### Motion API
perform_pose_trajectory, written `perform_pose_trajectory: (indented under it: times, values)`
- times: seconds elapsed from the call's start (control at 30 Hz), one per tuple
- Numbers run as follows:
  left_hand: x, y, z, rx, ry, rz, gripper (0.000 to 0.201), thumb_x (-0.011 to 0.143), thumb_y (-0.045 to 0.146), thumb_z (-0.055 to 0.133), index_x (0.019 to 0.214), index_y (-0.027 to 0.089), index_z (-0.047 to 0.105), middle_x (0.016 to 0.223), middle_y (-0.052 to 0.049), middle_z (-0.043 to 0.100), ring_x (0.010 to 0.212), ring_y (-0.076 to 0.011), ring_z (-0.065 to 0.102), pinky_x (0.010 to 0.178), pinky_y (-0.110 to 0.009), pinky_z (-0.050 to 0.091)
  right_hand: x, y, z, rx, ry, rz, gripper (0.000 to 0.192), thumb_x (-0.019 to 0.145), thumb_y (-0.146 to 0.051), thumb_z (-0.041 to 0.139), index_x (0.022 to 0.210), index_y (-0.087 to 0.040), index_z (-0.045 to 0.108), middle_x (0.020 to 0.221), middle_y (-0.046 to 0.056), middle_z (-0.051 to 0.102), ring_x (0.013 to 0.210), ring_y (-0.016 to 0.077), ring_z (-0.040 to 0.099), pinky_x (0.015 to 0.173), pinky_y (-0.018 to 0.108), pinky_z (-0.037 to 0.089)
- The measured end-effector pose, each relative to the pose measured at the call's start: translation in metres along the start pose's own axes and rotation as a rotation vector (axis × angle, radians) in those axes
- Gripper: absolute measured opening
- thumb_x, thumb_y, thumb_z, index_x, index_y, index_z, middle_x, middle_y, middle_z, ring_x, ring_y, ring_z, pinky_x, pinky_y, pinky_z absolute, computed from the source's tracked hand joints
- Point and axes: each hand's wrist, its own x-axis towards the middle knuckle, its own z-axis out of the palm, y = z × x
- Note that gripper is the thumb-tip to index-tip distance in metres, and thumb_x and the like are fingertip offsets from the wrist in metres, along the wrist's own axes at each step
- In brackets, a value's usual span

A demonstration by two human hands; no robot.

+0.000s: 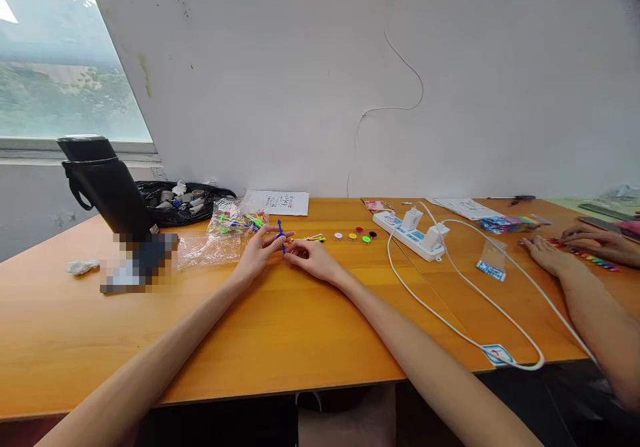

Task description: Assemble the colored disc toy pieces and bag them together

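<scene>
A thin blue plastic piece with an arrow-like tip [281, 228] stands roughly upright between my hands above the table. My left hand [261, 249] pinches it with the fingertips. At its lower end, the closed fingers of my right hand [315, 260] hold it as well. Just behind my right hand lie several thin yellow, white and green plastic sticks [314, 238], partly hidden by it. To the right sit small round pieces in clear bases, among them a white one [338, 236], a red one [359, 230] and a green one [366, 240].
Left of my hands lies a clear bag of coloured plastic pieces [235, 222]. A black bottle [103, 183] stands farther left, before a black plastic bag [183, 207]. At right are a white power strip [410, 237], looping cables and another person's hands [545, 257].
</scene>
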Motion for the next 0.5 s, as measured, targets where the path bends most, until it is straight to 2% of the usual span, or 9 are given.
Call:
perform_pose_trajectory:
  times: [0.1, 0.2, 0.37, 0.5]
  values:
    - [0.004, 0.012, -0.002, 0.073, 0.08, 0.086, 0.041, 0.078, 0.048, 0.076, 0.104, 0.019, 0.062, 0.121, -0.012, 0.072, 0.111, -0.027, 0.068, 0.103, -0.044, 0.049, -0.003, -0.004, 0.001, 0.044, -0.029, 0.007, 0.032, 0.095, -0.049, 0.056, 0.104, -0.02, 0.067, 0.073, 0.0, 0.07, 0.069, 0.0155, 0.066, 0.071, 0.027, 0.049]
    - [0.007, 0.023, -0.003, 0.105, 0.165, 0.089, 0.044, 0.078, 0.05, 0.076, 0.108, 0.02, 0.067, 0.117, -0.01, 0.072, 0.109, -0.0275, 0.069, 0.099, -0.041, 0.053, -0.004, -0.002, 0.002, 0.067, 0.006, 0.036, 0.038, 0.098, -0.054, 0.05, 0.104, -0.019, 0.066, 0.072, 0.001, 0.07, 0.069, 0.0151, 0.065, 0.071, 0.026, 0.049]
    - [-0.003, 0.034, 0.0, 0.162, 0.147, 0.01, 0.049, 0.075, 0.053, 0.078, 0.112, 0.022, 0.07, 0.11, -0.01, 0.075, 0.111, -0.0295, 0.068, 0.1, -0.044, 0.053, -0.003, 0.004, 0.001, 0.042, 0.0, 0.02, 0.039, 0.1, -0.052, 0.045, 0.1, -0.02, 0.067, 0.073, 0.001, 0.07, 0.069, 0.0136, 0.063, 0.071, 0.024, 0.048]
    - [-0.028, 0.044, -0.008, 0.266, 0.059, -0.002, 0.046, 0.072, 0.053, 0.08, 0.109, 0.026, 0.071, 0.11, -0.009, 0.075, 0.106, -0.0287, 0.069, 0.099, -0.042, 0.053, -0.001, 0.009, 0.001, -0.013, 0.001, 0.011, 0.034, 0.102, -0.045, 0.044, 0.099, -0.02, 0.067, 0.073, 0.001, 0.07, 0.07, 0.0132, 0.064, 0.072, 0.024, 0.046]
